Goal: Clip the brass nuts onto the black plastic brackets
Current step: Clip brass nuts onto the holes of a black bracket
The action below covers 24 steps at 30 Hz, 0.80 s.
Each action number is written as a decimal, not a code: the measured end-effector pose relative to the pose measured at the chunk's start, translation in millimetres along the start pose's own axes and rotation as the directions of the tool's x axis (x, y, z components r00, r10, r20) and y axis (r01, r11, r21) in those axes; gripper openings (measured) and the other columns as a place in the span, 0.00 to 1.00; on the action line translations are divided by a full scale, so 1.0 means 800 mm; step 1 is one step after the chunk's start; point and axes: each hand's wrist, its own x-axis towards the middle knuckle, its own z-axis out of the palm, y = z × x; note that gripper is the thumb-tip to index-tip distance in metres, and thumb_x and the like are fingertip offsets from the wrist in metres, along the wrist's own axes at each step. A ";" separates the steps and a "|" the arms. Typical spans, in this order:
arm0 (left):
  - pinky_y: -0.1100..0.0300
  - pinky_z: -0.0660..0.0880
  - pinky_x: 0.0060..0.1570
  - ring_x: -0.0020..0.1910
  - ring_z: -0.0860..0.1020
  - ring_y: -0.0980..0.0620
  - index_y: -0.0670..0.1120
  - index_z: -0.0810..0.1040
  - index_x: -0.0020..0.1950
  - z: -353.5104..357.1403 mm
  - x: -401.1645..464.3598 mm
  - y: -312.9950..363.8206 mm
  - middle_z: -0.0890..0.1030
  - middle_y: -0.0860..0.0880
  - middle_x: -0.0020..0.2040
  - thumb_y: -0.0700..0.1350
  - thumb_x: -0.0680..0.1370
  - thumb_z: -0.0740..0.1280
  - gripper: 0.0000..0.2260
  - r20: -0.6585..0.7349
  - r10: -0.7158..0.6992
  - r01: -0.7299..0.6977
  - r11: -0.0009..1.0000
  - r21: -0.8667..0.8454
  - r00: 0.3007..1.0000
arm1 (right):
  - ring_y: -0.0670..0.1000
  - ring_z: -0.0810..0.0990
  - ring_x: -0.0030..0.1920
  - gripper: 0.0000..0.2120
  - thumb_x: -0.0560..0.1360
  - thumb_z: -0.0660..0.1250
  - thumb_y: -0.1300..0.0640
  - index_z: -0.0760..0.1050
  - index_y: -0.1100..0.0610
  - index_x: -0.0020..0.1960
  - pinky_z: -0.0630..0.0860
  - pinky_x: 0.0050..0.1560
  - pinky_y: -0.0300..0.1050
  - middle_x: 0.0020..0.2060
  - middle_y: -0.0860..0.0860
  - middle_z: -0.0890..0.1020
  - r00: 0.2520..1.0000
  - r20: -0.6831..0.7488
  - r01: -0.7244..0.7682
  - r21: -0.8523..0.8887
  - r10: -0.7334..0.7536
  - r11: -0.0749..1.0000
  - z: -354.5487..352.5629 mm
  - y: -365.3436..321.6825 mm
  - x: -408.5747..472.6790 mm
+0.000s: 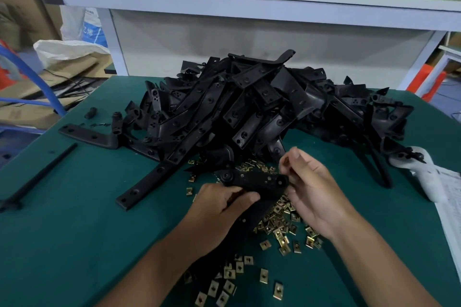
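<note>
Brass nuts [279,228] are seen scattered across the green table [74,232] at the near edge, thickest just beneath the one black bracket [257,182] now being worked. That bracket is held above the nuts with its long axis running roughly left to right across the view. It is gripped at its near, left-hand part by the left hand [219,207], whose fingers are curled over its edge. The right hand [309,189] is placed at the bracket's right end, thumb and forefinger drawn together just above the round boss there; a nut may be pinched between them, but the fingertips hide whatever is held, and it cannot be told for certain.

The coming move is judged to turn on that right end: the nut would have to be slid onto the bracket's edge from the right, and the right hand is the nearer one to it.

The lower part of the bracket is lost in shadow under the left wrist. Beyond the bracket, a large heap of black brackets [249,107] is piled, with single long strips [147,184] lying to the bracket's left. Whether any in the heap already carry nuts cannot be made out.
</note>
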 end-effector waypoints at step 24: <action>0.85 0.60 0.32 0.32 0.70 0.80 0.58 0.69 0.54 0.003 -0.001 0.008 0.72 0.79 0.36 0.44 0.84 0.63 0.08 0.034 0.238 -0.240 0.966 0.092 0.971 | 0.44 0.82 0.41 0.09 0.74 0.73 0.50 0.84 0.51 0.52 0.77 0.41 0.34 0.39 0.45 0.84 0.977 0.208 0.014 -0.295 0.050 0.955 -0.009 -0.008 -0.006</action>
